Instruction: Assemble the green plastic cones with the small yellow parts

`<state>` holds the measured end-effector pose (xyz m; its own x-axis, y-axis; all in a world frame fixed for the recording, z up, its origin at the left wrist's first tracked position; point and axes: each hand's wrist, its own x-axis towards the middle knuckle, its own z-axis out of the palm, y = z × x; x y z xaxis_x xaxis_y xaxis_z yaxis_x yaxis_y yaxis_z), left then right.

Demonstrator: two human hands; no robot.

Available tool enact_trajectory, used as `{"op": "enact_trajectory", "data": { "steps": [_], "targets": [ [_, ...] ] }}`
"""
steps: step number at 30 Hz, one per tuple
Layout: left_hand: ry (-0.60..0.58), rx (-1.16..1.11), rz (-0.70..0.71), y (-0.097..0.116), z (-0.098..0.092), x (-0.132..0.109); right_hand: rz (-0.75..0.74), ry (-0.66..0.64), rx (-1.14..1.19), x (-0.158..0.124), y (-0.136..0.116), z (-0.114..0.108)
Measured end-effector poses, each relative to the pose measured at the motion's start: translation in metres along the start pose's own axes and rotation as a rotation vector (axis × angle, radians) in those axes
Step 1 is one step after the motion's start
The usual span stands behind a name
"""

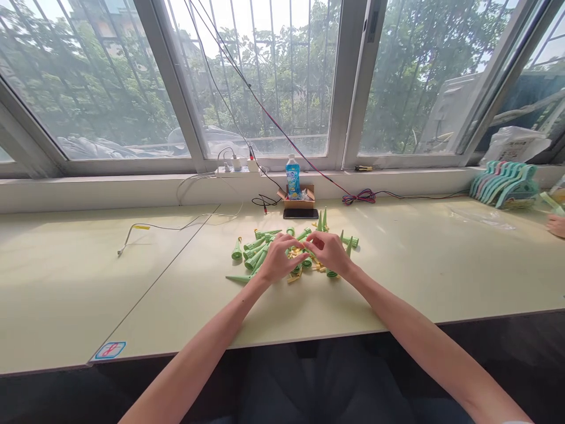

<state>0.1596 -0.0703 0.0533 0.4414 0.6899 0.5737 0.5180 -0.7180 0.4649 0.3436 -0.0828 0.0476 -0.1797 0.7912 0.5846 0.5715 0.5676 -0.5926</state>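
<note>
While both hands meet over the middle of the pale worktable [441, 265], clock positions are taken from them, twelve being toward the windows. Left hand [281, 259]: half curled, thumb and forefinger slightly parted. Right hand [329, 251]: fingers bent into a pinch, tips close to the left's; whether either grips a small part cannot be told. Green plastic cones [253, 261]: a cluster around and beneath the hands, most lying, chiefly at nine o'clock, a few points-up at one. Small yellow pieces [293, 279]: loose among the cones, directly below the fingers. At twelve: black smartphone [300, 214], then open cardboard box [299, 204] with blue-labelled bottle [293, 179]. At one: coiled red-and-black cable [359, 196]. Toward two: row of mint-green hangers [503, 184]. At three: another person's hand [556, 225], edge of view. At eight: marked sticker [110, 351].
</note>
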Motion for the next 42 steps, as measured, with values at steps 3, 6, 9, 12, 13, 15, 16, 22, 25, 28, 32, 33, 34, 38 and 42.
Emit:
{"op": "enact_trajectory", "data": {
  "steps": [3,6,9,12,13,15,16,22,25,28,32,33,34,38,42],
  "targets": [
    [0.006,-0.008,0.003,-0.002,0.001,0.001,0.014,0.001,0.021,0.000,0.001,0.001],
    [0.018,-0.017,0.009,-0.003,0.002,0.001,0.023,-0.001,0.039,0.000,0.001,0.002],
    [0.016,-0.023,0.018,-0.003,0.002,0.001,0.031,0.008,0.062,0.000,0.002,0.003],
    [0.013,-0.024,0.032,-0.002,0.003,0.001,0.039,0.022,0.083,0.000,0.005,0.003],
    [0.014,-0.023,0.037,-0.002,0.003,0.000,0.040,0.025,0.088,0.000,0.006,0.003],
    [0.022,-0.025,0.042,-0.003,0.004,0.001,0.042,0.029,0.090,0.001,0.008,0.004],
    [0.029,-0.028,0.041,-0.003,0.004,0.001,0.043,0.029,0.087,0.001,0.009,0.004],
    [0.086,-0.079,-0.004,-0.009,0.005,0.002,0.029,0.020,0.070,0.002,0.009,0.003],
    [0.105,-0.091,-0.023,-0.012,0.006,0.002,-0.022,-0.026,0.102,0.002,0.009,0.003],
    [0.114,-0.085,-0.025,-0.012,0.006,0.002,-0.092,-0.039,0.144,0.002,0.010,0.005],
    [0.128,-0.061,-0.062,-0.010,0.005,0.003,-0.080,-0.004,0.158,0.003,0.010,0.007],
    [0.138,-0.054,-0.083,-0.010,0.005,0.003,-0.065,0.013,0.153,0.003,0.010,0.007],
    [0.150,-0.044,-0.103,-0.011,0.005,0.003,-0.051,0.030,0.147,0.003,0.010,0.007],
    [0.156,0.032,-0.158,-0.016,0.005,0.002,-0.021,0.076,0.133,0.003,0.011,0.008],
    [0.110,0.108,-0.173,-0.021,0.006,0.000,-0.017,0.086,0.134,0.003,0.013,0.010]
  ]
}}
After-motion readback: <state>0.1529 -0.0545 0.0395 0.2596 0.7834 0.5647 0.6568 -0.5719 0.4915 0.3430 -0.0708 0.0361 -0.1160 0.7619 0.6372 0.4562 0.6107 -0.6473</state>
